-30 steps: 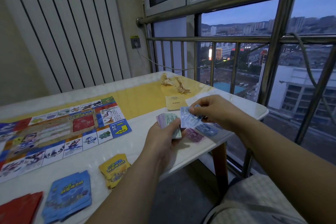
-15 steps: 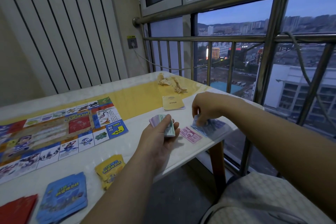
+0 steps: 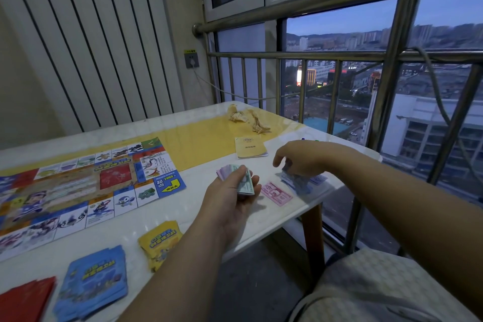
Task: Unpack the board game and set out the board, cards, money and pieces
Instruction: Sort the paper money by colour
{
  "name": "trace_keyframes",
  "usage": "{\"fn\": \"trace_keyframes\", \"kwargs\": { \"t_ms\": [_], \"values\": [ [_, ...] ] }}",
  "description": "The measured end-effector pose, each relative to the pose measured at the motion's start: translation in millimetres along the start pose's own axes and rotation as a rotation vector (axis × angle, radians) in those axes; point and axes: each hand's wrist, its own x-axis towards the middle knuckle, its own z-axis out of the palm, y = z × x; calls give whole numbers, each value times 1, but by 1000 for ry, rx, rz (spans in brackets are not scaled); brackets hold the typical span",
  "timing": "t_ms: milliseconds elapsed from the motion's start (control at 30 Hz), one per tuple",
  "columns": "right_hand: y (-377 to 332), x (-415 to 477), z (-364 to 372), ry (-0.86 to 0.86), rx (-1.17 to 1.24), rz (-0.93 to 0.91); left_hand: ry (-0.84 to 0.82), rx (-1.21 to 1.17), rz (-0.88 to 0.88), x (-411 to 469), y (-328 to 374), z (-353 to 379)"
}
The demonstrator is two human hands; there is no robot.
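Pink note [image 3: 276, 193] between held wad [image 3: 245, 187] and blue notes [image 3: 298, 183], near table [image 3: 167, 209] edge

Dim dusk window light (edges warped, blurred).

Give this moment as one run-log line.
left hand: holds money wad | right hand: pinches blue notes | pink note: flat on table

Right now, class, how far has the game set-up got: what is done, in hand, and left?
Done: the board lies open, with red cards, blue cards and yellow cards stacked near it. In hand: the left hand grips a wad of money while the right hand pinches blue notes beside a pink note. Left: sorting the wad; no pieces clearly show.
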Motion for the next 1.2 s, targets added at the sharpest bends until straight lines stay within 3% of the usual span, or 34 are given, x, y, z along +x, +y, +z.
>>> {"fn": "trace_keyframes", "kwargs": {
  "t_ms": [267, 500, 667, 1000, 1100, 1200],
  "values": [
    [4, 0, 14, 54, 125, 65, -26, 15, -3, 0, 1, 0],
    [6, -10, 12, 195, 60, 109, -68, 63, 47, -1, -3, -1],
    [-1, -13, 17, 73, 46, 145, -77, 71, 54, -1, -2, -1],
    [8, -3, 20, 85, 137, 97, -77, 89, 78, -2, -3, -2],
    [8, -8, 15, 231, 275, 49, -71, 111, 82, -1, -4, -2],
    [-6, -15, 10, 307, 621, -26, -85, 140, 96, 0, -4, -2]
  ]
}}
